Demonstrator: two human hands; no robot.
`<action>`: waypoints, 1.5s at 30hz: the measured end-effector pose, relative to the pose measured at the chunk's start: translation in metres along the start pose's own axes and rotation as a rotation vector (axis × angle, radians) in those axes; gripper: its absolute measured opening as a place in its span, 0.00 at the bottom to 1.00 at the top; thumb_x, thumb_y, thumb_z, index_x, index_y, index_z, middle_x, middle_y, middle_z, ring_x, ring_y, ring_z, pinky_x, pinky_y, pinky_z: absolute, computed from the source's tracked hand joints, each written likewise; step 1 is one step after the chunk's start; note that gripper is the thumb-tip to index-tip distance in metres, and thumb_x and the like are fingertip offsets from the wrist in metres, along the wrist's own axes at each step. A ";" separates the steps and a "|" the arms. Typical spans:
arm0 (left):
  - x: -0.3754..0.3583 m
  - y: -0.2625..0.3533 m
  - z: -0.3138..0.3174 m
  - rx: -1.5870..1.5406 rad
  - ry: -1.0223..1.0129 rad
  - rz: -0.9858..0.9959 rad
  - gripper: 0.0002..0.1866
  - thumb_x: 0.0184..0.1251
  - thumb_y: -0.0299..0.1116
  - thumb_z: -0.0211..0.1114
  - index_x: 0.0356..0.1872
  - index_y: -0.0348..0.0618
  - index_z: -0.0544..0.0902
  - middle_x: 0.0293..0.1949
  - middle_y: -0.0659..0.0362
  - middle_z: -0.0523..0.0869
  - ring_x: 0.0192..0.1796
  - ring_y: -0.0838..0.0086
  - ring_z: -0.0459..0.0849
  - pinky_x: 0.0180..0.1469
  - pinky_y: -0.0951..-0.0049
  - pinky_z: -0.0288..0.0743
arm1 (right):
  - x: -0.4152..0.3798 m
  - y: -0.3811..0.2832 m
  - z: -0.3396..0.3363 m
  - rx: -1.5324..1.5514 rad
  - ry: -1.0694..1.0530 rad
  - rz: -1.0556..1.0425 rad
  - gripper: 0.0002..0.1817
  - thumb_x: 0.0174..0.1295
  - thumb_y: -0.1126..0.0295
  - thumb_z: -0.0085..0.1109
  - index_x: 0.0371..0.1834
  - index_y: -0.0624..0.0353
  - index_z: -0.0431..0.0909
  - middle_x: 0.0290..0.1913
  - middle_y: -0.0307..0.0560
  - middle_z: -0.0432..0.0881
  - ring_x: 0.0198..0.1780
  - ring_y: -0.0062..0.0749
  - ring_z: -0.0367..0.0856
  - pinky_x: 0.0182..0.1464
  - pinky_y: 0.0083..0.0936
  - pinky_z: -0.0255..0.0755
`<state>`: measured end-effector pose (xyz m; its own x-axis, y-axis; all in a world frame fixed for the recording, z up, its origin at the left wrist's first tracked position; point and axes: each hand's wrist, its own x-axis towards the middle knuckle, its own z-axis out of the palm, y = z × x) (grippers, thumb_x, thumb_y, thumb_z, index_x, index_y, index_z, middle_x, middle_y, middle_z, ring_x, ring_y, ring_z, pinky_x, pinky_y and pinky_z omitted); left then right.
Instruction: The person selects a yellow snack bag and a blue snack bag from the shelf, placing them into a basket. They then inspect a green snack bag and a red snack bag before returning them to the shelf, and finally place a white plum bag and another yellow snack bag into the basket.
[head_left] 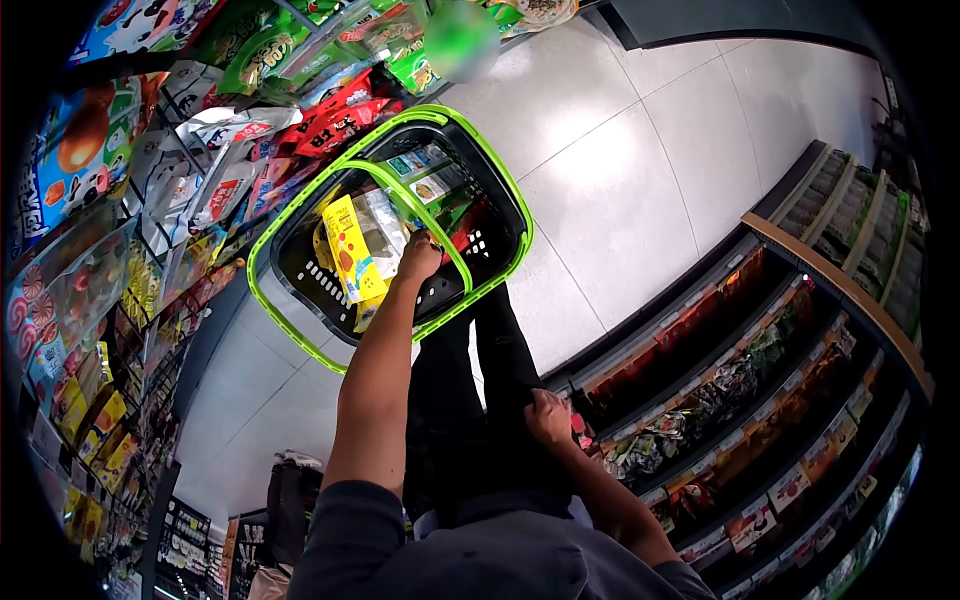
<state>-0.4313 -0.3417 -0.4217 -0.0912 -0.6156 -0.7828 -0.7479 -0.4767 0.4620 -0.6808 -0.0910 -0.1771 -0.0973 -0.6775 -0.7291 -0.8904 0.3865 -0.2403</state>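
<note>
My left hand (420,256) is wrapped round the green handle (402,192) of a black shopping basket with a lime-green rim (515,180), which hangs in front of my legs. Inside the basket lie a yellow packet (350,250), a clear and silvery wrapper (385,228) and some green and dark packs (432,185) partly behind the handle. Beside my thigh, my right hand (548,416) is closed with its fingers curled in. Whatever it may hold is hidden; a small red package (580,430) shows just past its wrist.
Bagged snacks hang on a rack (150,230) along the left, some close to the basket. On the right stands a tiered shelf (760,400) of packaged goods with a wooden edge (840,275). Pale floor tiles (610,150) run between them.
</note>
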 end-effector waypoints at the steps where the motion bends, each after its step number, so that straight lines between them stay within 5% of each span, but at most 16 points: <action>1: -0.001 0.000 0.003 0.003 -0.002 0.002 0.20 0.65 0.40 0.53 0.57 0.46 0.75 0.58 0.42 0.75 0.59 0.47 0.75 0.61 0.56 0.70 | 0.000 -0.003 -0.001 0.013 0.001 0.014 0.17 0.55 0.67 0.54 0.47 0.59 0.77 0.48 0.53 0.83 0.52 0.46 0.80 0.57 0.44 0.68; 8: -0.015 -0.016 0.006 0.092 0.214 -0.069 0.16 0.62 0.34 0.57 0.49 0.39 0.79 0.51 0.43 0.79 0.53 0.47 0.78 0.56 0.55 0.73 | -0.002 -0.007 0.003 0.018 0.044 -0.020 0.16 0.55 0.67 0.54 0.46 0.59 0.77 0.47 0.53 0.83 0.52 0.47 0.80 0.56 0.43 0.68; 15: -0.038 -0.016 0.006 0.071 0.478 0.049 0.13 0.60 0.29 0.58 0.45 0.40 0.84 0.41 0.43 0.84 0.46 0.49 0.81 0.50 0.56 0.75 | -0.001 -0.007 0.001 -0.006 0.080 -0.079 0.16 0.54 0.67 0.54 0.45 0.61 0.77 0.44 0.54 0.84 0.50 0.47 0.81 0.53 0.44 0.70; 19: -0.060 0.007 -0.011 0.032 0.536 -0.055 0.10 0.58 0.31 0.61 0.38 0.42 0.86 0.34 0.45 0.85 0.39 0.49 0.83 0.44 0.56 0.78 | 0.002 -0.005 0.002 -0.031 0.123 -0.131 0.15 0.53 0.69 0.55 0.44 0.60 0.75 0.40 0.52 0.84 0.46 0.46 0.83 0.49 0.45 0.72; 25: -0.084 0.006 -0.021 -0.086 0.767 0.002 0.03 0.54 0.31 0.68 0.28 0.46 0.87 0.28 0.48 0.85 0.31 0.52 0.84 0.36 0.59 0.79 | 0.002 -0.012 -0.010 -0.041 0.056 -0.066 0.16 0.54 0.67 0.55 0.44 0.61 0.78 0.42 0.55 0.84 0.48 0.48 0.82 0.54 0.43 0.72; 29: -0.138 0.027 -0.052 -0.238 0.741 0.106 0.02 0.53 0.27 0.67 0.28 0.43 0.86 0.25 0.50 0.85 0.29 0.57 0.85 0.33 0.64 0.78 | 0.003 -0.019 -0.017 -0.043 0.118 -0.109 0.17 0.54 0.66 0.54 0.46 0.59 0.75 0.42 0.53 0.83 0.48 0.48 0.81 0.52 0.47 0.70; 33: -0.218 0.074 -0.090 -0.432 0.697 0.133 0.05 0.53 0.26 0.68 0.31 0.37 0.86 0.24 0.55 0.85 0.27 0.71 0.84 0.33 0.73 0.77 | 0.005 -0.052 -0.049 -0.058 0.048 -0.117 0.23 0.55 0.66 0.56 0.55 0.63 0.73 0.54 0.61 0.78 0.58 0.51 0.75 0.58 0.42 0.70; 41: -0.382 0.177 -0.163 -0.740 0.682 0.274 0.04 0.56 0.23 0.69 0.31 0.35 0.85 0.25 0.61 0.85 0.27 0.82 0.82 0.33 0.80 0.75 | -0.002 -0.175 -0.134 0.303 0.330 -0.645 0.47 0.48 0.56 0.72 0.67 0.70 0.58 0.62 0.65 0.70 0.62 0.58 0.70 0.64 0.43 0.64; 45: -0.428 0.198 -0.175 -0.907 0.652 0.361 0.05 0.57 0.20 0.65 0.34 0.34 0.84 0.29 0.59 0.86 0.30 0.80 0.83 0.37 0.80 0.77 | -0.001 -0.208 -0.162 0.380 0.504 -0.910 0.49 0.46 0.64 0.72 0.69 0.69 0.54 0.64 0.66 0.66 0.64 0.60 0.67 0.65 0.43 0.62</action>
<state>-0.4250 -0.2819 0.0777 0.3492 -0.8860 -0.3052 0.0190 -0.3190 0.9476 -0.5672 -0.2718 -0.0223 0.2778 -0.9499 0.1435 -0.5351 -0.2770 -0.7980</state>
